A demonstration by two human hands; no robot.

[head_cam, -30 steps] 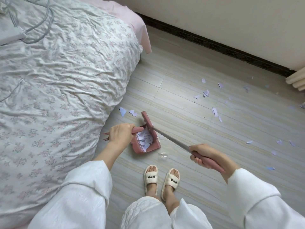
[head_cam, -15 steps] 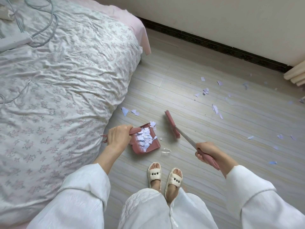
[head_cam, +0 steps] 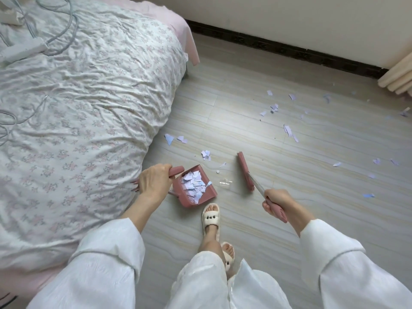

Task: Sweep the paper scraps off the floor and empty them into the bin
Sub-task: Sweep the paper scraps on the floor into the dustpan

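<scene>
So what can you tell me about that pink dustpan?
The dustpan is dusty pink and looks like plastic, with a comb of teeth along one wall. A heap of white and pale blue paper scraps lies inside it. It sits low by the bed, near the floor. The left hand grips its short handle.
</scene>
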